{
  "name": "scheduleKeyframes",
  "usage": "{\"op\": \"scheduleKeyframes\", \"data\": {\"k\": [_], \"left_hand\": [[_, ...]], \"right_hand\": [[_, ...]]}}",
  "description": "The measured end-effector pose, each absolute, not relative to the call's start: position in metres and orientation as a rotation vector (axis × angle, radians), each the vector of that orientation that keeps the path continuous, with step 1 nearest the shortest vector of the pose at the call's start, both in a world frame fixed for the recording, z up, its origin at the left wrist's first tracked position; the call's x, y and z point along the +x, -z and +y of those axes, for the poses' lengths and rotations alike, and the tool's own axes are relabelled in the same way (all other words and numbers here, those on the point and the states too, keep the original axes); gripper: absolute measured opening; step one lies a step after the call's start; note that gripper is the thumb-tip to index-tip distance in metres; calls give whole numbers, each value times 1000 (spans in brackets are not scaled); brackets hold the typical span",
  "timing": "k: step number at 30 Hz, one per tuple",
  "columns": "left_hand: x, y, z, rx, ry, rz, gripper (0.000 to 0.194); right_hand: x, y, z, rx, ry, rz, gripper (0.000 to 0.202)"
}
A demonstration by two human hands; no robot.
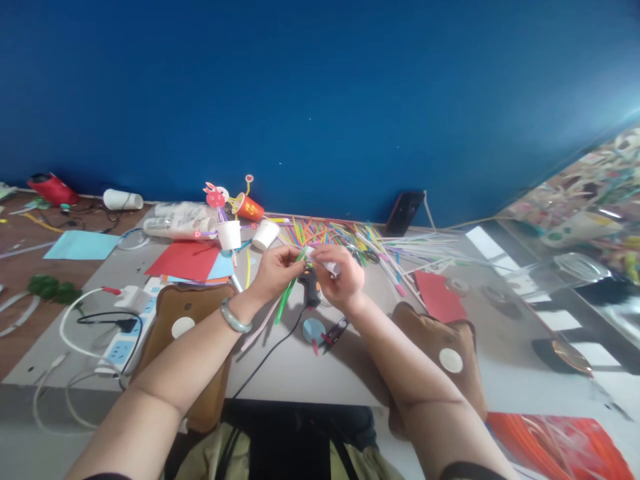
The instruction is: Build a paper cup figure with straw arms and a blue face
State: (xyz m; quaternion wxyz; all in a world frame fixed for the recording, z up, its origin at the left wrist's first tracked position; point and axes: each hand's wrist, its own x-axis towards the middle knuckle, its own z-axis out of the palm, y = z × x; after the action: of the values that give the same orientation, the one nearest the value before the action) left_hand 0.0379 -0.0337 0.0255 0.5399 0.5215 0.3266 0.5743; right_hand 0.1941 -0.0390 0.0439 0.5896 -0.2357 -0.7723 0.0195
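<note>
Your left hand [273, 272] pinches the slim green strip [285, 300] and your right hand [345, 275] grips a small white piece [332, 268], so steady both fingertips, clear of the black glue gun [311, 291] just below your fingers.

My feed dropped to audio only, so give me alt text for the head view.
Left hand and right hand meet over a cluttered table, the left pinching a green strip. Nearby lie a black glue gun and colorful craft stems.

Both hands [310, 272] meet, fingers [293, 261] curled inward.
</note>
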Motion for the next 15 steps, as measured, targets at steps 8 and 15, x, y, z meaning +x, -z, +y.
{"op": "scheduleKeyframes", "data": {"k": [8,15], "left_hand": [[30,-38,-31,962,-1246,763,22],[24,-49,-23,663,-1256,533,33]], "right_hand": [[201,-57,-34,-822,-342,-1399,10],[191,-56,-45,-799,-452,-1504,14]]}}
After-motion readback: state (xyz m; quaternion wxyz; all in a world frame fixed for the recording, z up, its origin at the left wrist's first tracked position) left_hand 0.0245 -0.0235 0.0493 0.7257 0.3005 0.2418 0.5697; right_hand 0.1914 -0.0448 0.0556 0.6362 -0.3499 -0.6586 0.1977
